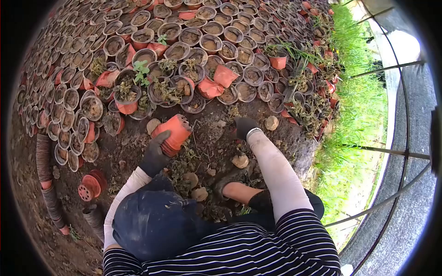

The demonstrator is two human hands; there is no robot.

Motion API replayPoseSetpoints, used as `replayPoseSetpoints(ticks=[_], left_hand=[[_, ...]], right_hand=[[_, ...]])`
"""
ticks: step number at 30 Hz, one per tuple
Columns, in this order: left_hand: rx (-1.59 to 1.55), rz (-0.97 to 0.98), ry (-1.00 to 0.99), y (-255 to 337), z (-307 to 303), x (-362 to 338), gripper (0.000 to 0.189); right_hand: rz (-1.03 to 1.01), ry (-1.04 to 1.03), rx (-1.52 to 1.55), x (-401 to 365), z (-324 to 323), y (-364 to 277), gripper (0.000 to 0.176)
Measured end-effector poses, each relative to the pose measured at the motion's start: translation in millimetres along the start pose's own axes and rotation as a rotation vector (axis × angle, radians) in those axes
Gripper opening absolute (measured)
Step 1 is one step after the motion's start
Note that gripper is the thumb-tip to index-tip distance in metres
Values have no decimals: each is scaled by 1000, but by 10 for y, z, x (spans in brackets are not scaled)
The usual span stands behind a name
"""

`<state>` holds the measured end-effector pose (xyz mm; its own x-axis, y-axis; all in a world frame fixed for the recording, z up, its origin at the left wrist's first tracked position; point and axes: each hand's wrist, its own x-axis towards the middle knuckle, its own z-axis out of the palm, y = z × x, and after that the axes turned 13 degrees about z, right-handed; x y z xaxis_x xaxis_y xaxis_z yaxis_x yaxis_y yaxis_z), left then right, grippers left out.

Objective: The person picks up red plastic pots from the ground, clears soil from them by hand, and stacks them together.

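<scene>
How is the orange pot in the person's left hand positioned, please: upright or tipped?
Tipped. The orange pot lies on its side in the grip of the gloved left hand, one end pointing toward the rows of pots.

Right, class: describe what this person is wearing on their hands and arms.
The left hand and right hand wear dark gloves. Pale close-fitting sleeves cover both forearms; a light band rings the right wrist. The black shirt has thin white stripes.

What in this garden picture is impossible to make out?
Head view:
- Inside of the orange pot: its opening faces away, against the left hand.
- Whether the right hand grips anything: its dark glove blends with the soil.
- The farthest pots: too small, cut off by the round lens edge.
</scene>
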<state>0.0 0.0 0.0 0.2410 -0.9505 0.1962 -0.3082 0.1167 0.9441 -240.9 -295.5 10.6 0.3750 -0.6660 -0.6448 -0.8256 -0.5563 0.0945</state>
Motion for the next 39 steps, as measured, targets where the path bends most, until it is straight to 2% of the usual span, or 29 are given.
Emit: replayPoseSetpoints(ticks=[2, 5, 8, 11, 12, 15, 16, 18, 19, 20, 23, 24, 26, 27, 28, 30, 32, 34, 36, 37, 38, 39], left_hand=[[-127, -10, 117, 39, 38, 21, 53], [-284, -55, 44, 58, 83, -67, 47], [-344, -73, 40, 111, -20, 27, 45], [-205, -52, 2, -180, 45, -94, 43], [-173, -54, 30, -210, 77, -115, 44], [-191, -74, 110, -298, 146, -80, 47], [-276, -107, 134, -278, 156, -48, 47], [-247, -74, 138, -182, 152, -34, 47], [-134, -6, 117, 34, 86, 19, 47], [-20, 64, 97, 151, 46, 58, 46], [-185, 10, 111, -13, 74, 22, 47], [-127, 27, 74, 9, 50, 6, 47], [-13, 69, -7, 69, -1, 20, 47], [-134, -11, 2, -28, 24, 7, 47], [-254, -93, 13, -132, 61, 5, 46], [-673, -280, 114, -201, 80, 36, 45], [-1273, -488, 301, -135, 93, 92, 44], [-675, -294, 133, -351, 109, -44, 45], [-323, -140, 81, -403, 134, -103, 45], [-268, -83, 115, -343, 145, -93, 44], [-214, -26, 147, -279, 147, -86, 44], [-146, 12, 126, -171, 118, -45, 44]], right_hand=[[20, -20, -79, 61, 48, 23, 46], [-16, 31, 7, -166, 66, 82, 43], [-76, 145, 258, -106, 227, 219, 38], [8, 304, 602, -97, 424, 457, 33], [19, 340, 668, -144, 394, 478, 26], [204, 482, 1091, -293, 299, 499, 28], [220, 575, 1395, -203, 409, 510, 26], [201, 678, 1380, -201, 540, 468, 27], [192, 732, 1373, -270, 554, 403, 28], [13, 462, 1337, -388, 570, 368, 32], [220, 323, 607, -510, 556, 403, 36], [210, 317, 600, -500, 502, 388, 53], [6, 482, 372, -368, 565, 456, 63], [-96, 565, 255, -305, 570, 489, 69], [-149, 482, 195, -258, 560, 516, 65], [-116, 346, 352, -139, 457, 590, 54], [-30, 252, 462, -86, 382, 629, 44], [122, 202, 527, -217, 143, 574, 35], [205, 317, 727, -279, 139, 606, 36], [249, 375, 828, -305, 144, 633, 37], [164, 479, 930, -250, 267, 713, 41], [65, 497, 870, -178, 467, 754, 42]])
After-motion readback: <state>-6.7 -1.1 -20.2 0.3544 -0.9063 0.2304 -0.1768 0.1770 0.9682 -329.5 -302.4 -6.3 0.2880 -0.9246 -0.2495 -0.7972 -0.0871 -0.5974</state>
